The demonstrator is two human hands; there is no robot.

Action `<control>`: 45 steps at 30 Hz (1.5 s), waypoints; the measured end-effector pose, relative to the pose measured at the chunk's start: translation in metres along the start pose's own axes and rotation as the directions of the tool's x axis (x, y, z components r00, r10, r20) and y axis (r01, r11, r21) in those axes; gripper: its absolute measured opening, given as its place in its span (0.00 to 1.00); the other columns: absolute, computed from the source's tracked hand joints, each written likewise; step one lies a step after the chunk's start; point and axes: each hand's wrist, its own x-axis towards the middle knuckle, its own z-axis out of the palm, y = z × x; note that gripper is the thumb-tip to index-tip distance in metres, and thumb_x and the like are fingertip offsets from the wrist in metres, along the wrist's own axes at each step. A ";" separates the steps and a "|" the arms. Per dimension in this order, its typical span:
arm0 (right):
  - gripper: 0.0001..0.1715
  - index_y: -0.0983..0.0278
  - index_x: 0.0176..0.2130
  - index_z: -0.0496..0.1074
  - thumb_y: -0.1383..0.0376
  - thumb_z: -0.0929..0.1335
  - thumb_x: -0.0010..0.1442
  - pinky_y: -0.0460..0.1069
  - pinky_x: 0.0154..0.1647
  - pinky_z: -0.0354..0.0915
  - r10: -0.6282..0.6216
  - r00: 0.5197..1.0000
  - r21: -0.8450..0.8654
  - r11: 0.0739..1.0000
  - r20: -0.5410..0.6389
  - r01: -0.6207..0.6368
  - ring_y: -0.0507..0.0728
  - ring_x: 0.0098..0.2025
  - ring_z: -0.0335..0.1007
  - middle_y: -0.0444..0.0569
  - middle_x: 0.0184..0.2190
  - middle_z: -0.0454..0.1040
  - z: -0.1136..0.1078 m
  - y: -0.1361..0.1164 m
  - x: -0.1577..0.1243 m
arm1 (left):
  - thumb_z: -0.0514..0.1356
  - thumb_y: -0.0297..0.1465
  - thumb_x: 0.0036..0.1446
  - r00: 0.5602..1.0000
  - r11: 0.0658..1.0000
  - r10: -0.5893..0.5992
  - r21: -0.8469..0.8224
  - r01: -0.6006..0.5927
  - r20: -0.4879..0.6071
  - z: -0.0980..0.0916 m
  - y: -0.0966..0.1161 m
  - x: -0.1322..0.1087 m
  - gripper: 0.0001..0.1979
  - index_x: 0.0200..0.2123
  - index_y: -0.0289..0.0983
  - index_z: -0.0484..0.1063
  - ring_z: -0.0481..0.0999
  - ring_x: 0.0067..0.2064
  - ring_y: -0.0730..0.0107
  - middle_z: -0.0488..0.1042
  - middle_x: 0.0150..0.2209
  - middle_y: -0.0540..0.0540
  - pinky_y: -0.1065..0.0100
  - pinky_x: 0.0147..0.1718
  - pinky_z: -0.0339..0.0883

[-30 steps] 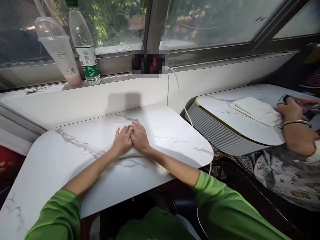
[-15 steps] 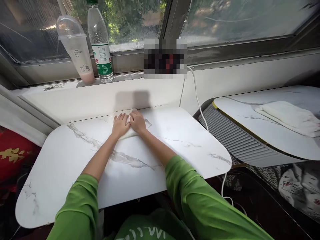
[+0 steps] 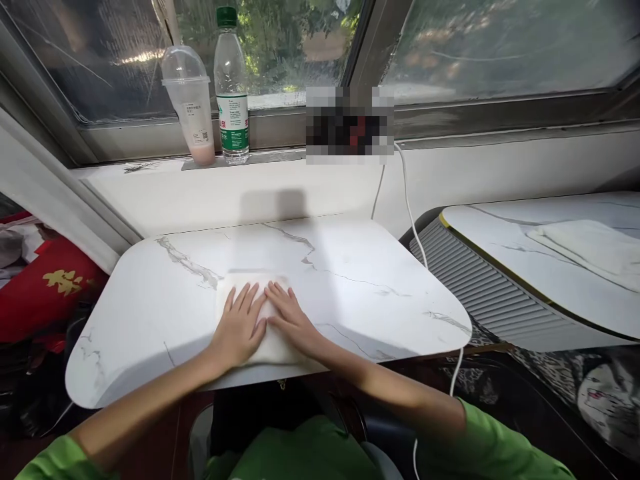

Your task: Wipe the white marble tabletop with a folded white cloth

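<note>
A folded white cloth (image 3: 280,347) lies on the white marble-patterned table (image 3: 360,267), close to the edge nearest me. My left hand (image 3: 243,327) rests flat on its left part with the fingers spread. My right hand (image 3: 293,320) presses flat on its right part, fingers stretched out toward the left. The thumbs and fingertips of both hands nearly meet over the middle of the cloth. Both palms cover much of it.
On the window sill stand a lidded plastic cup (image 3: 193,110) with pink drink and a clear bottle (image 3: 233,100) with a green cap. A white cable (image 3: 410,200) runs down behind the table. Another white cloth (image 3: 595,250) lies on the right-hand table. A red bag (image 3: 55,287) is at left.
Both hands and the cloth have come from the table's far edge toward me, to the near edge. The fingers are now more spread, and the camera view has shifted left.
</note>
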 end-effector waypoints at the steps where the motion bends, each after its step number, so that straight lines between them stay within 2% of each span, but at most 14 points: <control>1: 0.35 0.65 0.67 0.50 0.61 0.59 0.64 0.65 0.68 0.38 -0.046 0.999 -0.046 0.998 0.026 0.047 0.59 0.70 0.37 0.55 0.68 0.48 0.004 -0.006 -0.008 | 0.45 0.36 0.67 1.000 1.000 0.002 -0.003 -0.002 0.001 -0.002 0.001 -0.011 0.25 0.64 0.32 0.55 0.48 0.68 0.55 0.54 0.66 0.38 0.47 0.65 0.42; 4: 0.36 0.74 0.67 0.47 0.63 0.57 0.65 0.64 0.69 0.39 -0.137 0.990 -0.253 0.957 0.041 0.143 0.61 0.71 0.32 0.60 0.68 0.45 0.016 -0.023 -0.014 | 0.44 0.35 0.67 1.000 1.000 -0.011 -0.017 0.011 0.007 -0.007 -0.002 -0.032 0.25 0.64 0.33 0.54 0.46 0.69 0.58 0.54 0.67 0.40 0.48 0.66 0.42; 7: 0.36 0.78 0.66 0.49 0.62 0.56 0.64 0.64 0.68 0.41 -0.163 0.985 -0.387 0.906 0.051 0.170 0.63 0.70 0.34 0.64 0.68 0.47 0.029 -0.032 0.010 | 0.42 0.33 0.67 0.998 0.997 -0.069 -0.028 0.068 -0.011 -0.007 -0.022 -0.029 0.24 0.63 0.33 0.56 0.47 0.69 0.59 0.55 0.66 0.39 0.49 0.66 0.41; 11: 0.36 0.78 0.65 0.51 0.62 0.57 0.63 0.65 0.68 0.42 -0.180 0.983 -0.440 0.881 0.027 0.173 0.65 0.69 0.41 0.65 0.66 0.51 0.043 -0.028 0.081 | 0.42 0.31 0.65 0.986 0.986 -0.165 -0.026 0.164 -0.033 -0.008 -0.079 0.004 0.24 0.62 0.35 0.58 0.50 0.68 0.59 0.58 0.65 0.39 0.49 0.65 0.42; 16: 0.35 0.79 0.65 0.52 0.63 0.57 0.63 0.62 0.68 0.39 -0.167 0.986 -0.459 0.876 -0.007 0.145 0.64 0.69 0.44 0.64 0.66 0.52 0.053 -0.020 0.180 | 0.44 0.29 0.63 0.968 0.968 -0.249 -0.023 0.248 -0.024 -0.018 -0.158 0.056 0.23 0.60 0.35 0.59 0.53 0.67 0.60 0.59 0.64 0.41 0.52 0.66 0.43; 20: 0.36 0.81 0.65 0.50 0.64 0.57 0.64 0.60 0.69 0.37 -0.153 0.988 -0.461 0.874 0.037 0.153 0.63 0.69 0.42 0.64 0.67 0.51 0.055 -0.019 0.215 | 0.42 0.29 0.63 0.959 0.960 -0.279 -0.013 0.279 -0.038 -0.021 -0.184 0.073 0.23 0.59 0.34 0.60 0.54 0.67 0.58 0.59 0.64 0.41 0.50 0.65 0.44; 23: 0.36 0.83 0.65 0.50 0.64 0.57 0.64 0.59 0.69 0.36 -0.160 0.987 -0.466 0.871 0.027 0.154 0.65 0.69 0.41 0.65 0.67 0.50 0.057 -0.023 0.206 | 0.40 0.32 0.65 0.967 0.967 -0.253 0.010 0.254 -0.035 -0.019 -0.182 0.064 0.25 0.61 0.35 0.59 0.52 0.67 0.58 0.58 0.65 0.40 0.52 0.66 0.42; 26: 0.36 0.84 0.64 0.51 0.63 0.58 0.64 0.61 0.69 0.37 -0.178 0.984 -0.454 0.877 0.003 0.160 0.67 0.69 0.42 0.68 0.66 0.51 0.066 -0.037 0.176 | 0.39 0.33 0.66 0.975 0.974 -0.221 0.034 0.222 -0.034 -0.018 -0.168 0.035 0.26 0.62 0.32 0.58 0.52 0.67 0.58 0.57 0.65 0.39 0.51 0.66 0.41; 29: 0.36 0.85 0.64 0.52 0.63 0.58 0.64 0.63 0.69 0.38 -0.238 0.971 -0.408 0.885 0.014 0.223 0.69 0.69 0.41 0.70 0.65 0.51 0.081 -0.063 0.131 | 0.38 0.34 0.66 0.975 0.974 -0.219 0.052 0.221 -0.047 -0.023 -0.143 -0.016 0.26 0.63 0.31 0.57 0.51 0.67 0.58 0.57 0.65 0.39 0.49 0.66 0.42; 33: 0.36 0.86 0.64 0.50 0.63 0.57 0.65 0.66 0.69 0.38 -0.329 0.943 -0.308 0.892 0.055 0.330 0.69 0.70 0.35 0.71 0.66 0.48 0.102 -0.102 0.070 | 0.40 0.34 0.67 0.969 0.970 -0.232 0.048 0.237 -0.088 -0.035 -0.102 -0.096 0.25 0.65 0.38 0.53 0.52 0.67 0.60 0.56 0.66 0.42 0.48 0.65 0.45; 36: 0.36 0.85 0.64 0.51 0.63 0.57 0.65 0.66 0.69 0.40 -0.383 0.919 -0.240 0.887 0.097 0.395 0.69 0.70 0.33 0.70 0.66 0.47 0.114 -0.126 0.047 | 0.42 0.34 0.66 0.957 0.962 -0.265 0.034 0.271 -0.117 -0.043 -0.089 -0.140 0.27 0.67 0.42 0.49 0.53 0.67 0.59 0.55 0.66 0.44 0.47 0.65 0.47; 38: 0.36 0.83 0.65 0.51 0.62 0.57 0.65 0.66 0.69 0.41 -0.385 0.915 -0.229 0.886 0.118 0.402 0.68 0.70 0.33 0.68 0.67 0.48 0.122 -0.137 0.047 | 0.43 0.35 0.66 0.955 0.959 -0.277 0.026 0.281 -0.107 -0.049 -0.098 -0.155 0.27 0.67 0.44 0.50 0.54 0.67 0.58 0.55 0.66 0.45 0.47 0.65 0.48; 40: 0.36 0.82 0.65 0.51 0.61 0.57 0.65 0.66 0.68 0.42 -0.371 0.920 -0.241 0.888 0.127 0.391 0.68 0.70 0.34 0.67 0.67 0.48 0.132 -0.144 0.059 | 0.44 0.37 0.66 0.960 0.962 -0.271 0.013 0.273 -0.069 -0.055 -0.120 -0.158 0.26 0.66 0.45 0.53 0.56 0.66 0.57 0.57 0.65 0.46 0.48 0.64 0.49; 45: 0.38 0.85 0.64 0.50 0.62 0.59 0.63 0.65 0.68 0.39 -0.338 0.937 -0.309 0.885 0.092 0.349 0.70 0.69 0.40 0.71 0.65 0.51 0.156 -0.149 0.121 | 0.43 0.39 0.65 0.952 0.953 -0.301 -0.048 0.299 -0.059 -0.067 -0.192 -0.131 0.23 0.59 0.43 0.62 0.61 0.63 0.59 0.63 0.62 0.45 0.52 0.63 0.52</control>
